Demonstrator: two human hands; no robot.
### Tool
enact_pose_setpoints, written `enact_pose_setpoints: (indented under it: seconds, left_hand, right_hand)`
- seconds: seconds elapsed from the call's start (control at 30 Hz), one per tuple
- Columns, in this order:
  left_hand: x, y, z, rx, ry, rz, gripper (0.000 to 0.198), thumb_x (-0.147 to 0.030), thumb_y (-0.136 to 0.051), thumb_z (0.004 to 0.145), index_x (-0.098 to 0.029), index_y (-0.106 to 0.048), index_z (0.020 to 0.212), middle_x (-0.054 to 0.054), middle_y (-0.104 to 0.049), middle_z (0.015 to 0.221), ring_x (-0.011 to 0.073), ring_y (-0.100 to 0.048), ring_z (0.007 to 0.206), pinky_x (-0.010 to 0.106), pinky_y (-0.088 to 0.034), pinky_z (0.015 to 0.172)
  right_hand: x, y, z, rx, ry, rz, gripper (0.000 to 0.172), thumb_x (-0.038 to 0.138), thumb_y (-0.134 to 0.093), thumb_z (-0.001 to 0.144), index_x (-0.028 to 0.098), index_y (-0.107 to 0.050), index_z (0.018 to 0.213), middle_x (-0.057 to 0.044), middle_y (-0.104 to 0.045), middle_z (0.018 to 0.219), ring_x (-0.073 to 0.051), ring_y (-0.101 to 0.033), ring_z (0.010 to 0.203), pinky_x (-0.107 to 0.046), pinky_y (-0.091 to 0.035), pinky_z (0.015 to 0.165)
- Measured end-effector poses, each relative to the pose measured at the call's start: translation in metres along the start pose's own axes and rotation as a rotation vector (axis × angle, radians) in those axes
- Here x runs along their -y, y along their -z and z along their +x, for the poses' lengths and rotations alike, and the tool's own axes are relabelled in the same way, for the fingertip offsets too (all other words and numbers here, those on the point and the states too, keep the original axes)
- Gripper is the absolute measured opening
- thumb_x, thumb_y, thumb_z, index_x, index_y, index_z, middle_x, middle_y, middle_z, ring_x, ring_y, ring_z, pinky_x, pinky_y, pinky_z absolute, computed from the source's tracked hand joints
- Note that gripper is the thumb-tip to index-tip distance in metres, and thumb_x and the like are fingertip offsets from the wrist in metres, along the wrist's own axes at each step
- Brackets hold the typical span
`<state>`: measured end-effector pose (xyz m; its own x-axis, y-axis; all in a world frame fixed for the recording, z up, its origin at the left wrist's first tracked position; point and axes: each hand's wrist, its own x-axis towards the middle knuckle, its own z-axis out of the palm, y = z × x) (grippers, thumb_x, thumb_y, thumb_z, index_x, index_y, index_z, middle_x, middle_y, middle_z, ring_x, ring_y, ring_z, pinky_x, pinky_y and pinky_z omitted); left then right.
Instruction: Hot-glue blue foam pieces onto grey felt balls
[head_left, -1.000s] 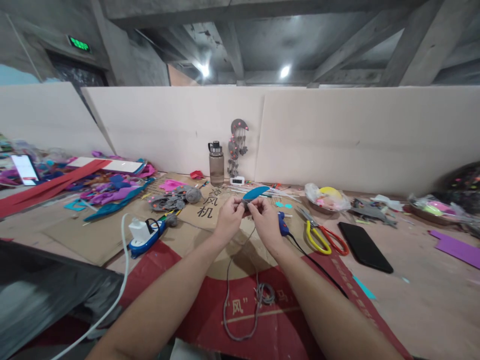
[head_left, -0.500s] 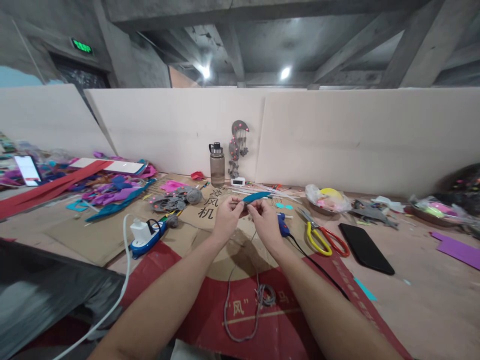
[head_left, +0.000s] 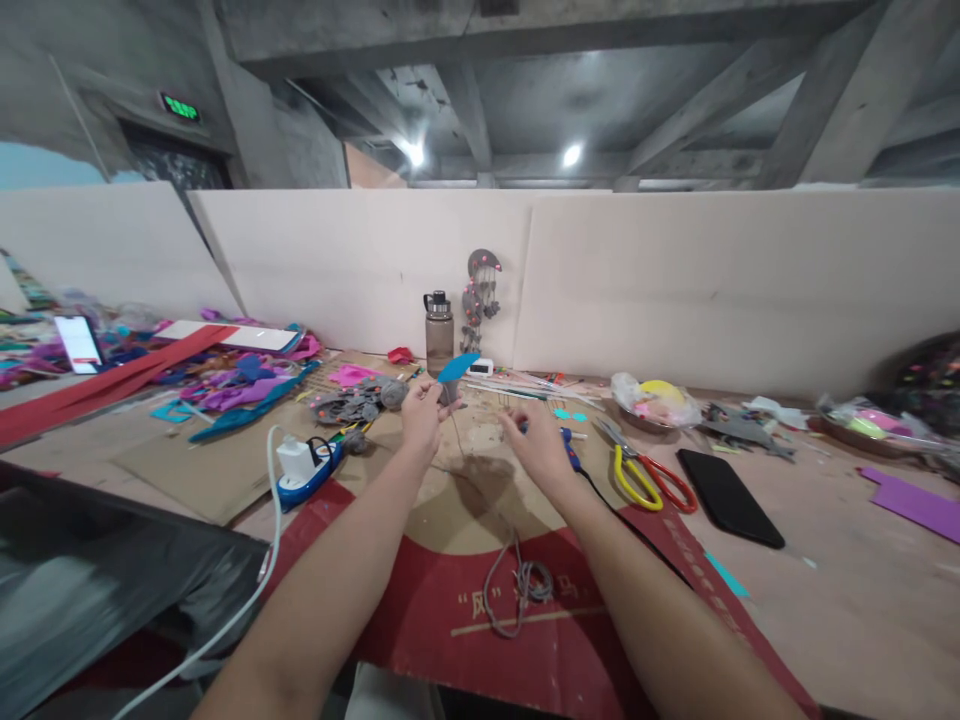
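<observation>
Cluttered craft bench, cardboard sheet (head_left: pixel 187 470) frame centre. Left hand (head_left: pixel 420 415) pinches blue foam leaf (head_left: pixel 457 367) with grey cord (head_left: pixel 517 585) trailing below, mid-frame. Right hand (head_left: pixel 536 445) fingers loose, holding nothing. Leaf looks light, soft, bendable; best gripped at base.

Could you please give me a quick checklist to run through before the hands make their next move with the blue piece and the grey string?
1. Left hand grips the blue piece: ok.
2. Grey string hangs from the piece: cannot tell, too thin.
3. Right hand free: cannot tell.
4. Glue gun beside the right hand: ok.
5. Scissors apart from both hands: ok.
</observation>
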<state>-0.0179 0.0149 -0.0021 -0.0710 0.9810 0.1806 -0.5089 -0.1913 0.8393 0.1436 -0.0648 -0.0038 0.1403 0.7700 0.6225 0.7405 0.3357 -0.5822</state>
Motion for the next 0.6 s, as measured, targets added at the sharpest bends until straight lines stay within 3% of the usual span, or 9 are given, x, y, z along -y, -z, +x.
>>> enact_pose_setpoints:
  seconds: [0.03,0.13,0.27,0.43,0.53,0.6]
  left_hand:
    - [0.001,0.0,-0.001,0.006,0.004,-0.014,0.019,-0.026,-0.061,0.073,-0.018,-0.045,0.081,0.001,-0.064,0.077,0.0117,-0.066,0.066,0.033,-0.058,0.069]
    - [0.002,-0.002,-0.003,0.021,0.01,-0.038,0.019,-0.024,-0.061,0.073,-0.018,-0.046,0.082,0.001,-0.064,0.076,0.0119,-0.066,0.065,0.033,-0.058,0.07]
    - [0.003,-0.005,-0.006,0.047,0.01,-0.03,0.018,-0.025,-0.061,0.075,-0.018,-0.046,0.082,0.002,-0.065,0.075,0.0129,-0.066,0.067,0.033,-0.058,0.07]
    - [0.001,-0.011,-0.012,0.075,0.03,-0.037,0.018,-0.023,-0.062,0.075,-0.017,-0.047,0.081,0.003,-0.065,0.076,0.0136,-0.067,0.068,0.032,-0.059,0.068]
    - [0.002,-0.014,-0.014,0.082,0.038,-0.038,0.018,-0.022,-0.063,0.074,-0.016,-0.047,0.082,0.002,-0.065,0.074,0.0135,-0.067,0.065,0.033,-0.059,0.066]
    - [0.003,-0.014,-0.014,0.09,0.042,-0.027,0.018,-0.022,-0.063,0.074,-0.016,-0.047,0.081,0.002,-0.065,0.072,0.0138,-0.066,0.064,0.033,-0.059,0.065]
  right_hand:
    - [-0.005,0.006,0.002,-0.061,-0.036,-0.082,0.013,0.032,-0.054,0.078,0.019,-0.057,0.077,-0.007,-0.061,0.085,-0.02,-0.054,0.082,-0.033,-0.04,0.078]
    - [-0.028,0.023,0.002,-0.1,-0.213,-0.392,0.031,0.033,-0.056,0.077,0.015,-0.056,0.103,-0.015,-0.06,0.103,-0.026,-0.053,0.099,-0.038,-0.04,0.083]
    - [-0.059,0.03,-0.008,0.047,-0.378,-0.672,0.038,0.037,-0.064,0.069,0.01,-0.062,0.096,-0.026,-0.059,0.105,-0.037,-0.055,0.102,-0.044,-0.041,0.08]
    - [-0.08,0.022,-0.011,0.243,-0.48,-0.525,0.009,0.02,-0.063,0.062,0.014,-0.064,0.068,-0.014,-0.066,0.069,-0.024,-0.063,0.068,-0.031,-0.043,0.062]
    - [-0.083,0.024,-0.009,0.207,-0.576,-0.332,0.014,0.028,-0.061,0.065,0.015,-0.062,0.067,-0.005,-0.059,0.054,-0.018,-0.057,0.055,-0.026,-0.04,0.052]
    - [-0.08,0.028,-0.009,0.091,-0.606,-0.07,0.023,0.033,-0.059,0.066,0.015,-0.062,0.079,-0.002,-0.058,0.057,-0.016,-0.055,0.054,-0.025,-0.04,0.051]
